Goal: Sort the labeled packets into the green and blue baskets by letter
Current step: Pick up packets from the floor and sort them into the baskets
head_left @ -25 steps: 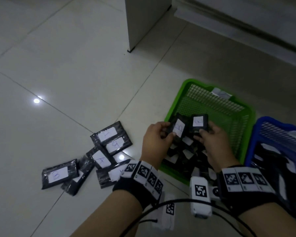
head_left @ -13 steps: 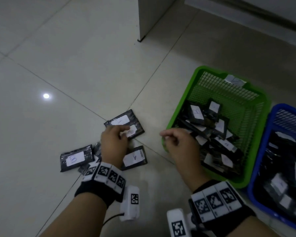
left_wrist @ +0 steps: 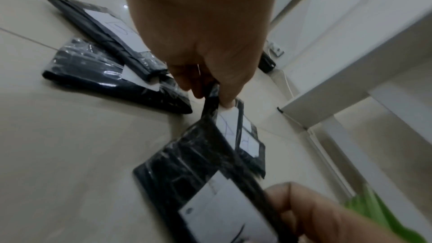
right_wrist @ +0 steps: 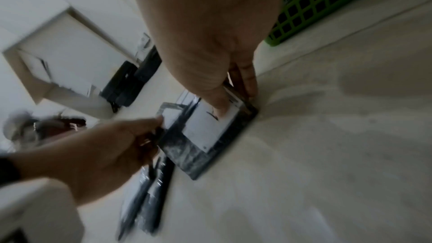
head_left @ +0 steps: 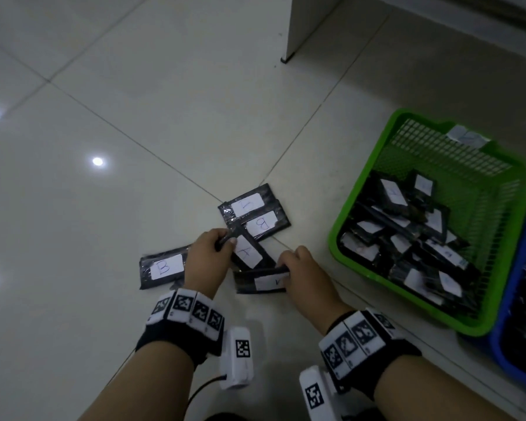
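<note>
Black packets with white letter labels lie on the tiled floor. My left hand [head_left: 222, 243] pinches the top end of the packet labelled A [head_left: 247, 252]; in the left wrist view the left hand [left_wrist: 215, 97] grips that A packet [left_wrist: 228, 125] by its edge. My right hand [head_left: 286, 268] pinches the right end of another packet [head_left: 263, 282], seen too as the right hand [right_wrist: 236, 97] on this packet [right_wrist: 205, 128]. Two packets [head_left: 257, 218] lie just beyond, one marked B. A further B packet [head_left: 163, 268] lies left. The green basket [head_left: 362, 189] holds several packets.
The blue basket [head_left: 516, 284] with packets stands right of the green one, cut off by the frame edge. A white furniture leg [head_left: 298, 28] stands on the floor at the back. Bare tiles spread to the left and front.
Both hands left the green basket, where they let go of two packets, and came down to the floor pile. Each now pinches a packet there.
</note>
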### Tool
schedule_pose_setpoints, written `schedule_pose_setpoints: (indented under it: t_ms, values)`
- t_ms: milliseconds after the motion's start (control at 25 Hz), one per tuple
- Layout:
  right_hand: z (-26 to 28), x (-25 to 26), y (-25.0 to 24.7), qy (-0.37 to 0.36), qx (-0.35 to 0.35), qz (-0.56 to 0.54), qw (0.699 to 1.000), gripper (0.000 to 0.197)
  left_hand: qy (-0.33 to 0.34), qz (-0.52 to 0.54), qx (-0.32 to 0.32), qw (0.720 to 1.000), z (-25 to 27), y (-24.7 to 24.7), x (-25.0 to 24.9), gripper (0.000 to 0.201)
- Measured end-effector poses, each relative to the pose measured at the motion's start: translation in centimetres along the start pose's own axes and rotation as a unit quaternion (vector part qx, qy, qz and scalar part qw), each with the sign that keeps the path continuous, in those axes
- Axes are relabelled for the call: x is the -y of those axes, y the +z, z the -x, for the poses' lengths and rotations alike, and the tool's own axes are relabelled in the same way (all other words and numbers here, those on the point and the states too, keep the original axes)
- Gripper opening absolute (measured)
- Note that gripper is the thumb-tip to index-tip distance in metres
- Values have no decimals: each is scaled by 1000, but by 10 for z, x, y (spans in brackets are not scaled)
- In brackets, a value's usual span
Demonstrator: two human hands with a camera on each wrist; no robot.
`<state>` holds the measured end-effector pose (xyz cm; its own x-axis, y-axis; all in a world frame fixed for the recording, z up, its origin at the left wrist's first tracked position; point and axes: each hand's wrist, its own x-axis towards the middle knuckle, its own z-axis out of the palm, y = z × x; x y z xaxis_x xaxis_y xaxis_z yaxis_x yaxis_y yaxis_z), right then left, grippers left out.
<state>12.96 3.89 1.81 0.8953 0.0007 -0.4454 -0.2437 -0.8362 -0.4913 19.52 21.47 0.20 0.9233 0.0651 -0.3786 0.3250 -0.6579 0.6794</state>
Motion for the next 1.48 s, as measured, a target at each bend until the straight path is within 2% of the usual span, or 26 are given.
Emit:
schedule_pose_setpoints:
  t_ms: [40, 120, 240, 320, 400, 520, 680, 760, 920, 1040, 1080, 1160, 1280, 1360, 1480]
  values:
    - [6, -1, -7, 11, 4, -46, 999, 19, -29, 82, 12, 996, 3, -1, -5, 12]
    - [22, -4, -24, 22, -18, -126, 992, 16, -78, 218, 36, 972, 11, -1, -20, 13]
    - [50, -14, -57, 61, -78, -260, 961, 15, -88, 341, 69, 933, 18, 6, -52, 18]
    - [64, -33, -79, 105, -128, -381, 910, 20, -67, 378, 86, 919, 26, 20, -77, 17]
    - [74, -61, -98, 137, -205, -475, 845, 20, -36, 404, 102, 908, 37, 42, -106, 20]
    - [89, -115, -125, 168, -318, -581, 731, 16, 12, 421, 141, 896, 65, 91, -152, 33]
    - [115, -186, -150, 208, -450, -576, 650, 22, 56, 383, 177, 905, 104, 161, -209, 32]
    - [129, -220, -160, 236, -485, -564, 626, 26, 66, 339, 199, 917, 122, 197, -232, 32]
    - [138, -266, -161, 287, -479, -543, 627, 32, 98, 215, 186, 954, 143, 252, -250, 38]
    - [137, -279, -159, 292, -469, -563, 614, 36, 119, 153, 194, 962, 150, 274, -252, 34]
    - [136, -280, -157, 290, -463, -562, 621, 36, 131, 132, 202, 962, 150, 277, -252, 30]
    - [136, -280, -155, 307, -448, -512, 666, 38, 168, 86, 221, 957, 148, 276, -254, 21]
    - [139, -266, -150, 318, -454, -355, 753, 36, 259, 34, 233, 937, 138, 262, -248, 18]
    - [138, -245, -147, 297, -461, -300, 781, 31, 284, 49, 222, 931, 126, 239, -237, 19]
    - [135, -201, -145, 276, -456, -265, 804, 26, 246, 87, 161, 952, 102, 191, -207, 24]
